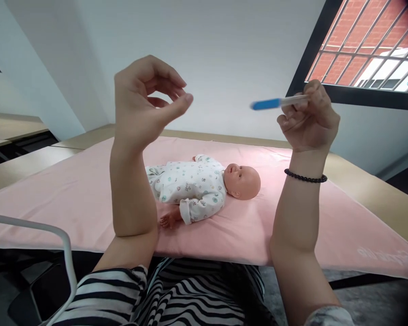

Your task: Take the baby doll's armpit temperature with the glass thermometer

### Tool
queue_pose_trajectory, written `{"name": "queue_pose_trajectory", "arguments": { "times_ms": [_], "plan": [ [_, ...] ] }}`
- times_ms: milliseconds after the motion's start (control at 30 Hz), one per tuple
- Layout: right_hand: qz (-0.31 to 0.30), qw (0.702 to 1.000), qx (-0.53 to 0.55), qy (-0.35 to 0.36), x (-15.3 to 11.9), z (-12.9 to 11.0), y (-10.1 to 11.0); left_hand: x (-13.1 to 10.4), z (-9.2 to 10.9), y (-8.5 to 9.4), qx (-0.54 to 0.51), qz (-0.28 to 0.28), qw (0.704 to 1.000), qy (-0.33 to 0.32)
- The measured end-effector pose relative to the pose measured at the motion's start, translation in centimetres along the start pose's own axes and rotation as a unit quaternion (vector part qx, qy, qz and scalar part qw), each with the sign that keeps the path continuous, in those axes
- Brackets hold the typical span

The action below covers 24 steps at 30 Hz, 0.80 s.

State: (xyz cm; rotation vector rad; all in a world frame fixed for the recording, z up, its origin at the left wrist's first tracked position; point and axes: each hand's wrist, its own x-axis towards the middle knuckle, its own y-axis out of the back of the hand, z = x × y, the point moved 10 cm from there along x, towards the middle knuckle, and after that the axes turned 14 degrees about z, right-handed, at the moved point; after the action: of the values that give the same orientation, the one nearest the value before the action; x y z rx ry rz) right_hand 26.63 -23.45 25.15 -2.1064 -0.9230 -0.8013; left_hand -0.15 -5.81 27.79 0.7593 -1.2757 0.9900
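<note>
Raised above the table at centre-left is my left hand (149, 97), its fingers curved and the thumb and fingertips apart, holding nothing. My right hand (309, 115), with a dark beaded bracelet on the wrist, pinches the clear end of a thin stick-like thermometer (267, 104). Its blue end points left, toward my left hand, and looks slightly blurred. Below and between my arms a baby doll (243, 181) in a white patterned outfit lies on its back, head to the right. My left forearm hides the doll's legs.
A pink cloth (245, 240) covers much of the wooden table (367, 181). A white curved metal bar (66, 253) stands at the lower left. Behind the table are a pale wall and a barred window (370, 50) at the upper right. Another table surface is at the far left.
</note>
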Motion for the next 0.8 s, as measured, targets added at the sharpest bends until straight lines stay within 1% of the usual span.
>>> {"name": "queue_pose_trajectory", "arguments": {
  "times_ms": [67,133,200,233,333,400,500,600,733,800],
  "plan": [
    [-0.009,1.0,-0.009,0.019,0.0,0.0,-0.4,-0.5,-0.2,-1.0,0.005,-0.045,0.999,0.024],
    [-0.027,0.996,-0.079,0.01,-0.2,0.9,-0.9,-1.1,-0.6,-2.0,0.009,-0.078,0.996,0.049],
    [-0.049,0.989,-0.136,-0.008,-0.3,2.0,-1.2,-1.4,-0.9,-2.7,0.014,-0.094,0.993,0.064],
    [-0.053,0.989,-0.139,-0.013,-0.3,2.4,-1.3,-1.5,-1.0,-3.0,0.014,-0.096,0.993,0.067],
    [-0.036,0.996,-0.085,-0.013,0.0,2.8,-0.9,-1.8,-1.1,-3.7,0.015,-0.11,0.992,0.065],
    [-0.03,0.997,-0.065,-0.026,0.1,3.2,-0.6,-2.0,-0.8,-4.0,0.035,-0.125,0.99,0.06],
    [-0.045,0.993,-0.085,-0.065,0.0,4.0,-0.7,-2.5,-0.2,-4.3,0.097,-0.145,0.983,0.061],
    [-0.046,0.992,-0.084,-0.078,-0.1,3.9,-0.7,-2.9,0.5,-4.5,0.143,-0.161,0.975,0.061],
    [-0.059,0.983,-0.143,-0.096,-0.5,4.4,-0.9,-3.3,0.8,-5.1,0.157,-0.199,0.966,0.048],
    [-0.054,0.984,-0.147,-0.089,-0.5,4.3,-0.8,-3.4,0.7,-5.3,0.16,-0.212,0.963,0.041]
  ]
}}
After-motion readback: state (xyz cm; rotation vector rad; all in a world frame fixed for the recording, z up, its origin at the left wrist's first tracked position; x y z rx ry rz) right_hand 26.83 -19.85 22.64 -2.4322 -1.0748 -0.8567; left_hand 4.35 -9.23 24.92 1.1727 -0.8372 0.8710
